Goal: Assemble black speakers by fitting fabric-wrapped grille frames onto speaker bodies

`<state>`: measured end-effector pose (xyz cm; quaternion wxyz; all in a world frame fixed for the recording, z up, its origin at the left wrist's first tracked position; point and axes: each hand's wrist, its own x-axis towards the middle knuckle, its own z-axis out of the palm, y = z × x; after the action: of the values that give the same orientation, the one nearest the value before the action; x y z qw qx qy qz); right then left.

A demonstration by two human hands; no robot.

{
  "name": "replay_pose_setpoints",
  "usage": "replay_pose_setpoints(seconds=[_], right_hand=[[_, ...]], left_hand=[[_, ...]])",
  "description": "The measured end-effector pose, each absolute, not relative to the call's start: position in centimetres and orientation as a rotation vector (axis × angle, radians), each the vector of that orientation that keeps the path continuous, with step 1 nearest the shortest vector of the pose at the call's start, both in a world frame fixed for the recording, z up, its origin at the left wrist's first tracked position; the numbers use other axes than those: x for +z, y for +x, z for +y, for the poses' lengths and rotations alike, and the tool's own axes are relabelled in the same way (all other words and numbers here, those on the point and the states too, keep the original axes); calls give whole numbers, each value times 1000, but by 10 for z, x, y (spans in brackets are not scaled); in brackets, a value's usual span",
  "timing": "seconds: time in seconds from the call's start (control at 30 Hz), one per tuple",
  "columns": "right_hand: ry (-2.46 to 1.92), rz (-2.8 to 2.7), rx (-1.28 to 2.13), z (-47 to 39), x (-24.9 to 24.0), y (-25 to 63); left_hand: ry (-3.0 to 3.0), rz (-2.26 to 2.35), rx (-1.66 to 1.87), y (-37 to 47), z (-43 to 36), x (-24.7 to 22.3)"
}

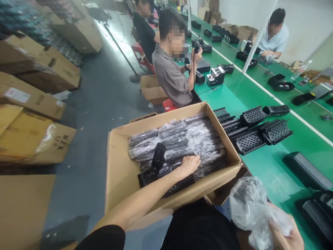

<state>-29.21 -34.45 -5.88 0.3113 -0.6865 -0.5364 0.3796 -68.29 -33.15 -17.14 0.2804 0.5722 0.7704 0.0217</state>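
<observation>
My left hand [189, 165] reaches into an open cardboard box [131, 205], its fingers curled down onto a plastic-wrapped black part [179, 152]. Rows of such parts in clear film fill much of the box. Beside my left forearm lie unwrapped black perforated covers [158, 156], one propped on another. My right hand [287, 231], at the lower right, is closed around a crumpled clear plastic bag [248, 199]. The bag hangs near the edge of the green table, apart from the box.
Several black perforated covers [251, 139] lie on the green table [275, 177] right of the box. Long black casings [308, 170] sit nearer my right hand. A seated co-worker [170, 69] is just beyond the box. Cardboard cartons [31, 135] are stacked along the left.
</observation>
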Motion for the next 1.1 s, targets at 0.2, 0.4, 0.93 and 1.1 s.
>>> replay_pose_setpoints(seconds=[0.2,0.4,0.93,1.1], right_hand=[[-1572,-1521,1028,-324,-67,-307],[-1208,-1886,1399,-328,-65,-327],[-685,-2395,1742,-316,-36,-447],[-834,-2531,1583,-314,-58,-485]], left_hand=[[1441,2052,129,-668,-334,-171],[1445,2054,462,-686,-357,-113],[896,2147,1315,-722,-423,8],[303,1686,1837,-719,-415,19]])
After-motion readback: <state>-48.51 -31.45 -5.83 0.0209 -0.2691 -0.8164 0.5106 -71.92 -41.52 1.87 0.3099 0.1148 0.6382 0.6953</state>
